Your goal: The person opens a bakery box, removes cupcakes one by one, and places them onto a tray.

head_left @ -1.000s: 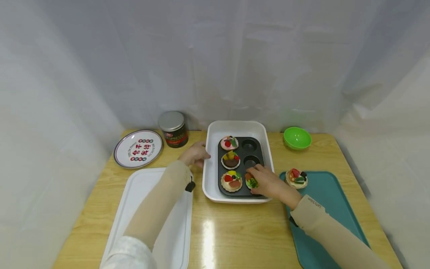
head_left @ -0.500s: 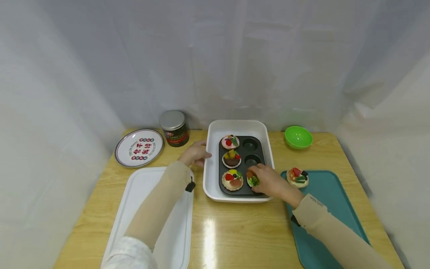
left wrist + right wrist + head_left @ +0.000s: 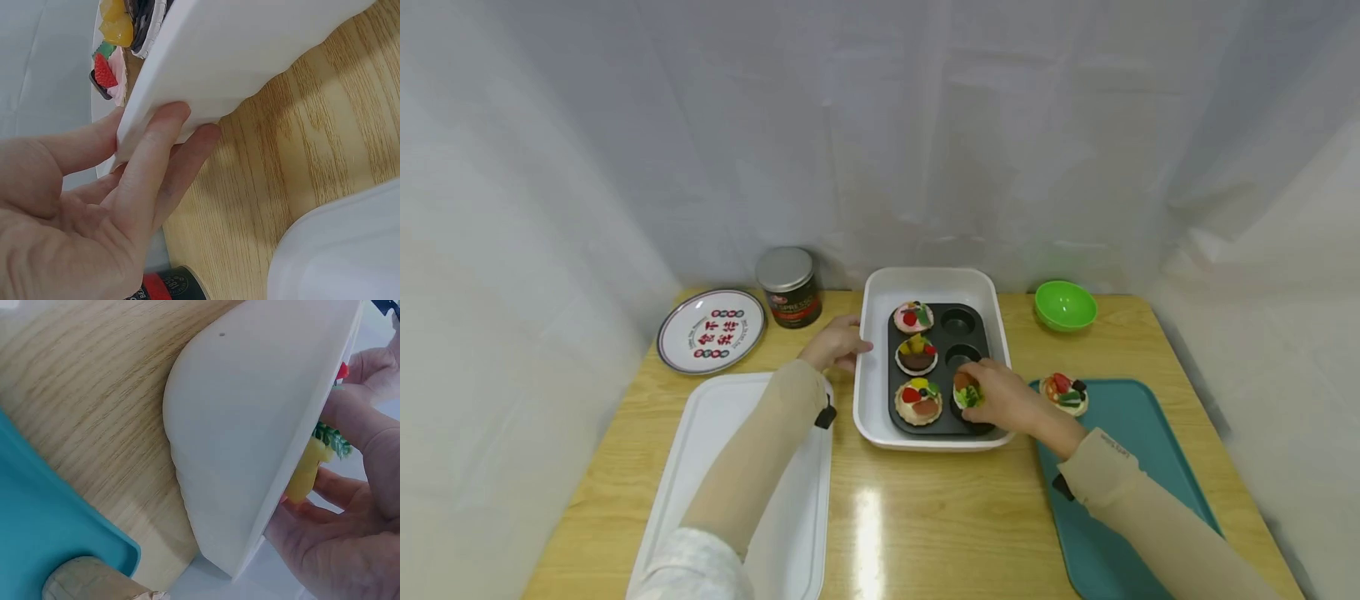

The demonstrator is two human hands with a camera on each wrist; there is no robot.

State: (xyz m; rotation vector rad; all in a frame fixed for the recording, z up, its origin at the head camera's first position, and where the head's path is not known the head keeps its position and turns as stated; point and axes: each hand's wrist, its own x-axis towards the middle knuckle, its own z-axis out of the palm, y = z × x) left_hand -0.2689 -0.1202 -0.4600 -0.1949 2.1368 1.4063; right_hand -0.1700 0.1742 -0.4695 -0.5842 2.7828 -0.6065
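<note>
The left hand (image 3: 837, 342) pinches a white tub (image 3: 872, 404) by its rim. The right hand (image 3: 1003, 398), fingers curled, grips a tart (image 3: 973, 395) at the muffin pan (image 3: 940, 335).

"Can you make out the leafy tart (image 3: 972, 395)?"
"Partly. The right hand (image 3: 1004, 398) covers its right side and some of the muffin tin (image 3: 976, 324) there."
"And the left hand (image 3: 833, 343)?"
"In the left wrist view, its thumb tip is lost behind the white bin's rim (image 3: 864, 383). The espresso can (image 3: 795, 307) is cut off at the bottom there."
"The trays?"
"The head view crops the near ends of the white tray (image 3: 722, 417) and the teal tray (image 3: 1150, 450), and a forearm crosses each."
"I can't read the right sleeve's (image 3: 1101, 475) print."
"Nor I, nor the plate's (image 3: 676, 343) smallest lettering."
</note>
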